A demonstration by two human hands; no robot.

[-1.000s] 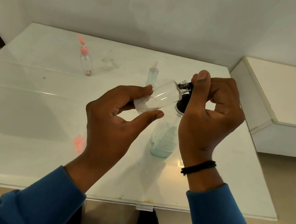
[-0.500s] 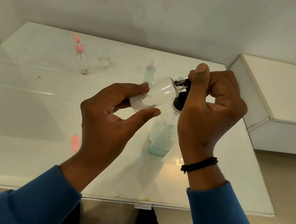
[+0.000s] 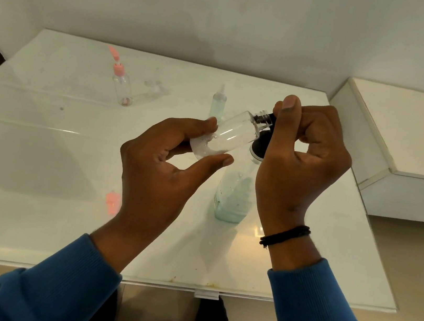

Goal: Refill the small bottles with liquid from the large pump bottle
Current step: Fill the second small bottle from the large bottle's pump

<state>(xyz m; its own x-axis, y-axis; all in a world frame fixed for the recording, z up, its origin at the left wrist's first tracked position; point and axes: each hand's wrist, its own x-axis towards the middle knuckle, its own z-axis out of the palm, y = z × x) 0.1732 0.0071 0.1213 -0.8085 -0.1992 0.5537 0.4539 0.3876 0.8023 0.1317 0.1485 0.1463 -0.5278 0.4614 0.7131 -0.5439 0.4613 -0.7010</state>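
Over a white glass-topped table (image 3: 41, 151), my left hand (image 3: 158, 180) pinches the base end of a small clear plastic bottle (image 3: 225, 137) between thumb and curled fingers, holding it tilted with its threaded neck up and to the right, against the black pump nozzle (image 3: 265, 120) of the large clear pump bottle (image 3: 233, 193) standing just below. My right hand (image 3: 302, 157) is curled over the black pump head, thumb raised on top and fingers folded around it; I cannot tell whether the spout sits inside the neck or merely at its lip. To do this step well, I judge that I should keep the neck seated squarely on the spout, press in short steady strokes so the large bottle does not tip, and lower the small bottle's base so the liquid runs down rather than back out. The small bottle holds only a little whitish liquid and some bubbles pooled at its low end, so it looks far from full. The large bottle shows pale blue-green liquid in its lower part. Further back stand a small clear bottle with a pink flip cap (image 3: 122, 83), nearly empty but for a trace at the bottom, and a small bottle of pale bluish liquid with a pointed tip (image 3: 218, 102). A loose pink cap (image 3: 112, 202) lies near the left wrist.
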